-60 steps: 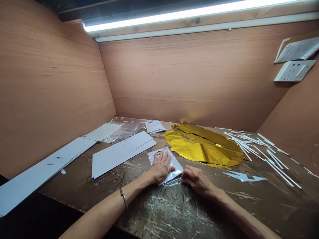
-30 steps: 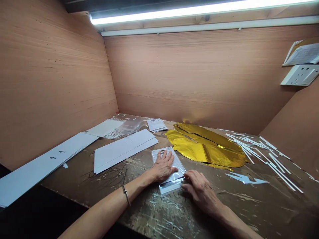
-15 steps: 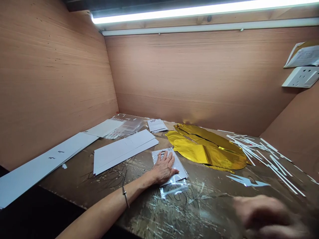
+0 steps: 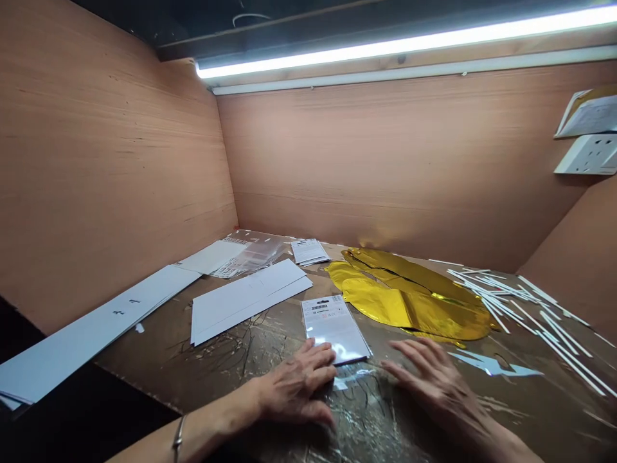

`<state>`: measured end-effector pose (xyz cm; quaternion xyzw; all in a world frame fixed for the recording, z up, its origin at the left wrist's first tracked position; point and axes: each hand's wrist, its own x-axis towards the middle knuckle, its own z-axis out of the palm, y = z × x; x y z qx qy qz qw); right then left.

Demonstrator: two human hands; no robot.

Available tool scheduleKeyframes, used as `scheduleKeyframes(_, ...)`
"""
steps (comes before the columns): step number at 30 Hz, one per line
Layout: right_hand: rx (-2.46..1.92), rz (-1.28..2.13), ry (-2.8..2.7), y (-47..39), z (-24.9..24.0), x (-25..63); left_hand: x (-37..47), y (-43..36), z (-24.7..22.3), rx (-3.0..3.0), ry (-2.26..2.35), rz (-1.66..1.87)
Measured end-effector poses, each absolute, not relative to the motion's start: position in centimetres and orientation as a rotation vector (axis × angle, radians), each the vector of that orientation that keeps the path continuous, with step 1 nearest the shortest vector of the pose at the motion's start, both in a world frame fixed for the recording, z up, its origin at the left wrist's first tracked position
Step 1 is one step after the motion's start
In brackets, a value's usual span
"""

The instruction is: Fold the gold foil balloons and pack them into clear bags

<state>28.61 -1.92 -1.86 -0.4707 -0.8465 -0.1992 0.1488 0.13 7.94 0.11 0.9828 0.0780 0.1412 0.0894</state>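
A flat clear packet with a white printed card [image 4: 333, 328] inside lies on the worn table, its clear flap stretching toward me. At its lower left edge is my left hand [image 4: 301, 381], fingers spread, the fingertips at or touching the corner. My right hand [image 4: 430, 379] is to the right of the packet, its fingers stretched out and holding nothing. Just beyond that hand lie shiny gold foil balloons [image 4: 414, 302], flat and overlapping. A pale blue cut-out piece [image 4: 494, 364] rests to the right of my right hand.
Long white card strips [image 4: 101, 328] lie along the left side, with white folded sheets [image 4: 250, 299] nearer the middle. Clear sleeves [image 4: 260, 253] and a stack of printed cards [image 4: 308, 251] are at the back. Several white sticks [image 4: 525, 302] are scattered right. A socket panel [image 4: 588, 154] is on the wall.
My left hand has drawn back from the top of the packet to its lower left edge. My right hand has come in from the lower right toward the packet. The view has tilted slightly upward.
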Motion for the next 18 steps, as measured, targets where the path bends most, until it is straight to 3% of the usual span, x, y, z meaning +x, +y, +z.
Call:
scheduleKeyframes(10, -1.425, 0.239, -2.018, 0.8, -1.4, 23.9, 0.2, 6.5, -0.7, 2.963, 0.439, 0.333)
scheduleKeyframes(18, -1.426, 0.316, -2.257, -1.0, -0.1, 25.6, 0.1, 6.6, -1.4, 2.989, 0.399, 0.475)
